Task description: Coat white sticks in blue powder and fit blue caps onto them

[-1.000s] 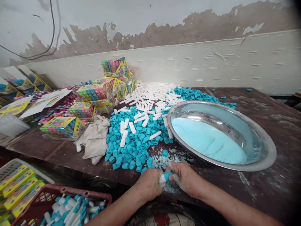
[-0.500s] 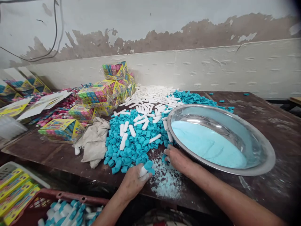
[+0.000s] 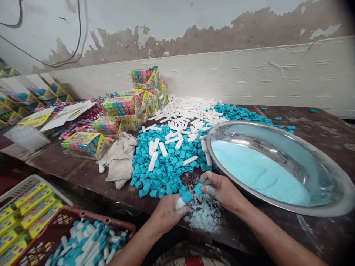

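Observation:
My left hand point(image 3: 165, 215) is closed around a short white plastic tube point(image 3: 180, 203) that has a blue cap on its upper end. Pinched between the fingertips of my right hand point(image 3: 222, 189) is a loose blue cap point(image 3: 198, 188), a short way right of the tube and apart from it. Just beyond both hands spreads a heap of blue caps point(image 3: 158, 181) with a few white tubes lying on top. Pale blue powder point(image 3: 206, 218) is scattered on the table below my right hand.
A steel basin point(image 3: 277, 129) of pale blue powder stands at right. White tubes point(image 3: 191, 107) are piled behind the caps. A cloth point(image 3: 120, 159) and packed boxes point(image 3: 85, 144) lie left. A red crate point(image 3: 63, 210) of capped tubes sits below the table's front edge.
My right hand has come away from the caps beside the basin, toward my left hand, with a blue cap now showing in its fingers. The view has turned slightly left.

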`<state>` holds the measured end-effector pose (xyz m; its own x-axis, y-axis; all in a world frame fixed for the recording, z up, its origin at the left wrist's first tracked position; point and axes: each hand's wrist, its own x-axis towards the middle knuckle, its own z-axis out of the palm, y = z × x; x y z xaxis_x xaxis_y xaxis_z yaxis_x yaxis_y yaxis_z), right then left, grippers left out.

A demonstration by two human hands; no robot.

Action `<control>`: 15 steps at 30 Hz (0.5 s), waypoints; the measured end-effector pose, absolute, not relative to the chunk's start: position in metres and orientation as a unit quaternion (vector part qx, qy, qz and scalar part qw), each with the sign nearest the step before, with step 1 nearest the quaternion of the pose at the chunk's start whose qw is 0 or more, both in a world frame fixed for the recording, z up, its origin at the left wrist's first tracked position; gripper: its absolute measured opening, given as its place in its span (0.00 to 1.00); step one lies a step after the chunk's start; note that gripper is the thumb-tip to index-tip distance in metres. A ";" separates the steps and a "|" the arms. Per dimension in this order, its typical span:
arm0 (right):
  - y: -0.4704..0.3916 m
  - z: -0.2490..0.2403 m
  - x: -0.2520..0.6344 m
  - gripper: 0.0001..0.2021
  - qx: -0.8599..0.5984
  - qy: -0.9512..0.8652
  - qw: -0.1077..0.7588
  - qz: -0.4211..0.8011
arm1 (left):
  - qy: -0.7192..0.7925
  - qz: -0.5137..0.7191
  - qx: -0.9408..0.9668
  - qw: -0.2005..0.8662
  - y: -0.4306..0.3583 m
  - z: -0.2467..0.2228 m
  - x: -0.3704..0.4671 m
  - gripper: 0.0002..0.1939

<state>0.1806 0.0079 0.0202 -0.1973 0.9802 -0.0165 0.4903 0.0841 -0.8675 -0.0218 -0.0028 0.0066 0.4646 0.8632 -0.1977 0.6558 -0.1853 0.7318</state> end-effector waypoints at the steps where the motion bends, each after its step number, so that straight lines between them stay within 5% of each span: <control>1: 0.004 0.025 0.180 0.04 -0.532 -0.659 0.330 0.417 | 0.499 0.124 0.758 0.401 -0.004 0.006 -0.021 0.12; 11: -0.019 0.026 0.160 0.03 -0.521 -0.615 0.301 0.509 | 0.476 0.068 0.795 0.370 -0.007 0.000 -0.010 0.12; 15: -0.019 0.018 0.156 0.06 -0.538 -0.665 0.297 0.424 | 0.471 0.057 0.811 0.343 -0.008 -0.004 -0.008 0.10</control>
